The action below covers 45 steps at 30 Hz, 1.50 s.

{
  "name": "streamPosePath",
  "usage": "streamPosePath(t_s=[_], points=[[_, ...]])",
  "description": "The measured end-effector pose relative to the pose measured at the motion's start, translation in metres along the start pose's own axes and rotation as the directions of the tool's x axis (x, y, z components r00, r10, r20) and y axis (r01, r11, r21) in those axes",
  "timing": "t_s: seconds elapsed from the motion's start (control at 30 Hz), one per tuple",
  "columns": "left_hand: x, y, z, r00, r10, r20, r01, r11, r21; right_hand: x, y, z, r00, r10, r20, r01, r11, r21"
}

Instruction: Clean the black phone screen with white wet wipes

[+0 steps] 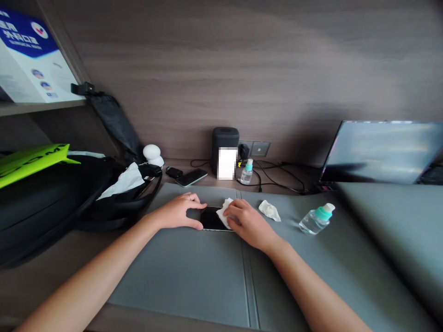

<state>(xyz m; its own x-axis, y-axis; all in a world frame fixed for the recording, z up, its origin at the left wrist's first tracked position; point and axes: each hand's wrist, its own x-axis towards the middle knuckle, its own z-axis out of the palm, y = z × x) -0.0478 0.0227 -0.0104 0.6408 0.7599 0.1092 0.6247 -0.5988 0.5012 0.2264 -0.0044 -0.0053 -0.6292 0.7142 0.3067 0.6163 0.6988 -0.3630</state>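
A dark-screened smartphone (211, 218) lies flat on the grey desk mat (187, 272). At its left end, my left hand (180, 212) grips it by the edges between thumb and fingers. My right hand (247, 221) presses a white tissue (223, 213) onto the right part of the screen, its fingers closed on the tissue and covering that end of the phone. To the right of this hand rests a crumpled tissue (269, 210). Farther right stands a clear bottle (314, 220) of liquid with a turquoise collar and pale cap.
Behind the mat are a second phone (191, 177), a black speaker (224, 138), a small spray bottle (247, 173) and loose cables (284, 177). A black bag (51, 203) sits at left, below a shelved mask box (32, 55). A screen (380, 152) stands at right.
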Motion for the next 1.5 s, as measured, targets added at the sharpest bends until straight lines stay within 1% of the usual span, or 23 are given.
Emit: streamPosePath(t_s=[0.1,0.23,0.3,0.43,0.6,0.8,0.97,1.03,1.2,1.4,1.5], points=[[0.0,-0.001,0.0,1.0,0.004,-0.001,-0.004,1.0,0.005,-0.002,-0.002,0.0,0.999,0.032,-0.008,-0.032,0.999,-0.012],[0.001,-0.001,0.0,1.0,0.008,-0.003,-0.008,1.0,0.003,-0.003,-0.01,0.003,1.0,-0.011,0.015,0.011,1.0,0.01],[0.001,0.0,0.0,1.0,0.007,0.001,-0.007,1.0,-0.002,-0.002,-0.009,0.003,1.0,-0.013,0.001,0.013,1.0,0.013],[0.001,0.0,-0.001,1.0,0.006,0.0,-0.006,1.0,0.006,-0.002,-0.004,0.002,0.999,0.035,-0.026,-0.035,0.999,-0.008],[0.0,0.001,0.0,1.0,-0.007,-0.004,0.007,1.0,0.009,-0.002,-0.004,0.004,1.0,-0.022,-0.004,0.022,1.0,0.009],[0.001,0.001,0.0,1.0,-0.01,0.005,0.01,1.0,-0.001,-0.002,0.001,0.001,0.999,0.042,-0.031,-0.042,0.999,-0.003],[0.001,0.0,0.0,1.0,0.002,-0.004,-0.002,1.0,-0.008,0.0,-0.006,0.005,1.0,-0.022,0.01,0.022,1.0,0.014],[0.001,0.001,0.0,1.0,0.001,-0.004,-0.001,1.0,-0.012,0.003,-0.005,0.006,1.0,-0.021,0.003,0.021,1.0,0.022],[0.001,0.002,-0.001,1.0,-0.004,-0.001,0.004,1.0,-0.019,0.001,0.001,0.003,0.999,0.03,-0.035,-0.029,1.0,0.009],[0.002,0.001,0.0,1.0,-0.004,-0.014,0.004,1.0,-0.014,0.007,-0.015,0.012,0.999,-0.043,0.005,0.043,0.999,0.022],[0.002,0.001,0.0,1.0,0.006,-0.014,-0.007,1.0,-0.007,0.011,-0.012,0.013,0.999,-0.039,-0.009,0.04,0.999,0.018]])
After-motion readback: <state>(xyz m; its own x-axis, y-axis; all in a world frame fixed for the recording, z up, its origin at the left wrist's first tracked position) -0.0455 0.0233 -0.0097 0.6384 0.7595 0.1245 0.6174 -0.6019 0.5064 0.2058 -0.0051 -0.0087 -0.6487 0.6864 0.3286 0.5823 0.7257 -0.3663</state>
